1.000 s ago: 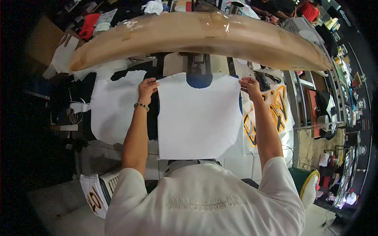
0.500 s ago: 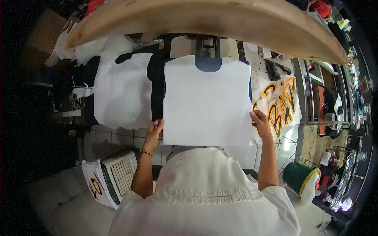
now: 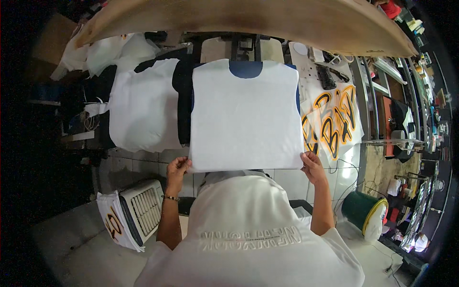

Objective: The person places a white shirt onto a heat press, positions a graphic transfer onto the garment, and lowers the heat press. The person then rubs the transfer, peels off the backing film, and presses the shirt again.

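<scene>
A white shirt-shaped fabric panel (image 3: 245, 119) lies spread out in front of me, with dark blue material (image 3: 245, 70) showing at its neckline and along its sides. My left hand (image 3: 179, 168) pinches the panel's near left corner between thumb and fingers. At the near right corner, my right hand (image 3: 311, 165) grips the edge in the same way. The near edge runs fairly straight between both hands. To the left lies another white fabric panel (image 3: 143, 105) on black material (image 3: 184, 103), with neither hand touching it.
A large padded brown board (image 3: 248, 16) spans the far side. Printed sheets with orange-and-black lettering (image 3: 334, 122) lie right of the panel. A dark green bucket (image 3: 359, 210) stands on the floor at right. At left are a slatted plastic crate (image 3: 143, 205) and stacked printed sheets (image 3: 112, 217).
Both hands have slid nearer to me along the panel's sides, the right one further, and now hold its near corners. The whole view has shifted slightly.
</scene>
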`<state>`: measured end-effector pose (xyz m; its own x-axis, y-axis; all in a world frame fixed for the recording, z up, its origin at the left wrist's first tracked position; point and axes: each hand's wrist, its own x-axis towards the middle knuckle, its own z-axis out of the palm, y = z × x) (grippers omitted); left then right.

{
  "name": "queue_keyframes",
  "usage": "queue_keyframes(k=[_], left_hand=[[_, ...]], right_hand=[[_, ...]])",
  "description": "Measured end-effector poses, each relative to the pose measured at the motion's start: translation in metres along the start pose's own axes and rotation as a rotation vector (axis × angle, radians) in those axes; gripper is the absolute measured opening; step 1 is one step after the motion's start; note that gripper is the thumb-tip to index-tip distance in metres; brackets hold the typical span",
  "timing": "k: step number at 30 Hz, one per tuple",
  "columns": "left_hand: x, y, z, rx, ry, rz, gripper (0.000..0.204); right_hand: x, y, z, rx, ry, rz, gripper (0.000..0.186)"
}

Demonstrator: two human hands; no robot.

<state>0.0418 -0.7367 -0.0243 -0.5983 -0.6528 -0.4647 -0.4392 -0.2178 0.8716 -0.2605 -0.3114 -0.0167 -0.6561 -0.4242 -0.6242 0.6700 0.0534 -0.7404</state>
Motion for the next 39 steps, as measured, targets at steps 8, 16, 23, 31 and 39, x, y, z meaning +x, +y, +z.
queue_keyframes(k=[8,16,23,31,39], left_hand=[[0.002,0.003,-0.001,-0.142,0.037,0.133,0.019],[0.021,0.003,-0.008,-0.086,0.013,0.065,0.018],[0.172,0.115,0.033,-0.002,0.001,0.322,0.036],[0.288,0.196,0.059,0.204,-0.144,0.215,0.028],[0.291,0.195,0.051,0.002,-0.203,0.261,0.019]], right_hand=[[0.000,0.015,-0.005,0.060,0.005,-0.038,0.018],[0.008,-0.001,-0.016,-0.167,-0.072,-0.027,0.015],[0.132,-0.106,0.035,-0.276,0.086,-0.432,0.034],[0.239,-0.190,0.068,-0.293,-0.026,-0.430,0.039],[0.238,-0.194,0.061,-0.282,0.022,-0.382,0.027]])
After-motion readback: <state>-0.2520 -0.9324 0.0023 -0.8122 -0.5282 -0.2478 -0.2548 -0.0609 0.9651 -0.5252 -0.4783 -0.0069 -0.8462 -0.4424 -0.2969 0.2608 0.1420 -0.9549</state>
